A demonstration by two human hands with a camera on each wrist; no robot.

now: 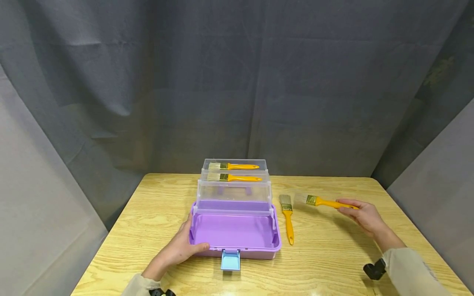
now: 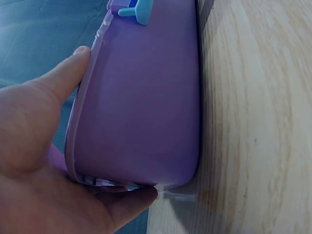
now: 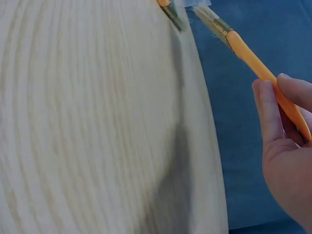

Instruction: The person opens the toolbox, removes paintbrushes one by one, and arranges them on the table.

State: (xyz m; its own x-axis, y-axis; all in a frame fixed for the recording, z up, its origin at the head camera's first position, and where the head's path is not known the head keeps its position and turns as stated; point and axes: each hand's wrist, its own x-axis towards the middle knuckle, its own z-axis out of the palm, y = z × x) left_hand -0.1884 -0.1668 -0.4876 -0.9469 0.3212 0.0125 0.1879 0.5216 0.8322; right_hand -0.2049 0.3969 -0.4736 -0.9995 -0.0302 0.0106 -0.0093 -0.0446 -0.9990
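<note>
A purple storage box with a pale blue latch stands open on the table. My left hand holds it by the left front corner, thumb at the rim and fingers along the side, as the left wrist view also shows. My right hand pinches the yellow handle of a flat paintbrush above the table, bristles pointing left. In the right wrist view, thumb and fingertips meet around this brush. Another paintbrush lies on the table between the box and my right hand, bristles away from me.
Clear tiered trays rise at the back of the box. Two yellow-handled paintbrushes lie in them, an upper brush and a lower brush. Behind the wooden table hangs a dark grey curtain.
</note>
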